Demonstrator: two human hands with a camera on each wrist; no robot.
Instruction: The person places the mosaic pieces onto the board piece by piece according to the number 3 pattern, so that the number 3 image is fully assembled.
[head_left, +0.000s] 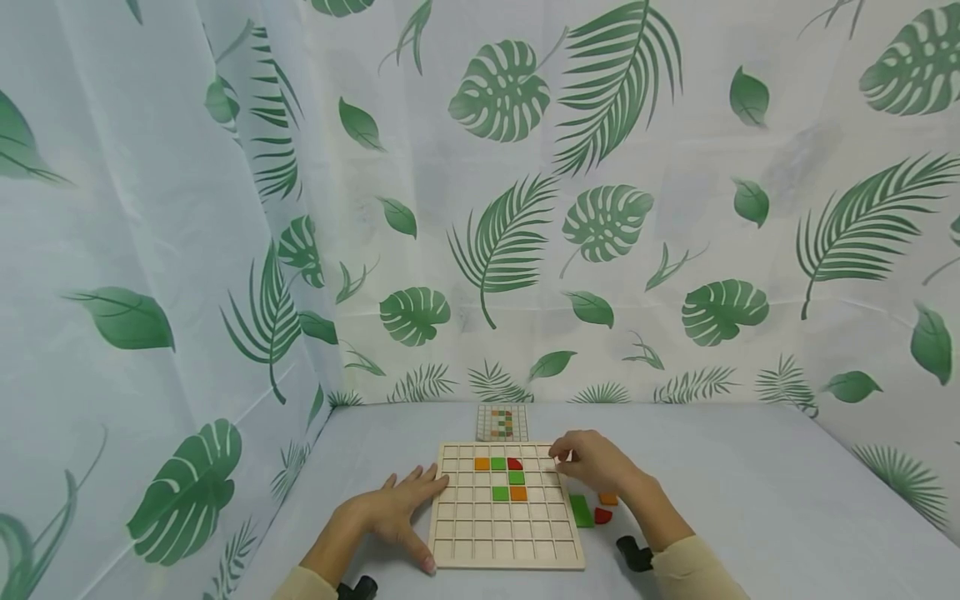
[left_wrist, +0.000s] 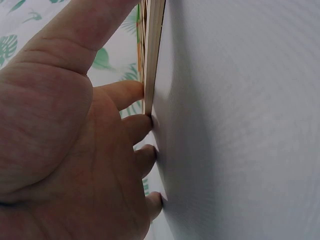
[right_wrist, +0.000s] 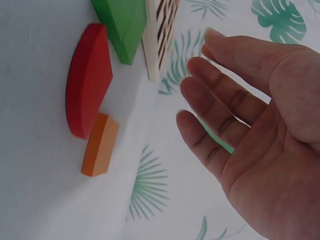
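A pale wooden grid board (head_left: 487,552) lies on the table, bearing a few orange squares (head_left: 482,463), green squares (head_left: 517,477) and one red quarter-round piece (head_left: 514,463) in its upper middle cells. My left hand (head_left: 393,512) rests along the board's left edge, fingers spread and the thumb near the lower left corner. Over the upper right edge hovers my right hand (head_left: 596,461); its fingers are loosely bent, and in the right wrist view nothing lies between them. Beside the board's right edge are loose green (head_left: 581,511), red (head_left: 603,516) and orange (head_left: 608,498) pieces.
Behind the board lies a small card (head_left: 483,433) printed with a grid and coloured cells. Leaf-patterned curtains (head_left: 660,308) enclose the pale table (head_left: 750,500) at the back and sides. Dark wrist devices (head_left: 633,553) sit by both forearms.
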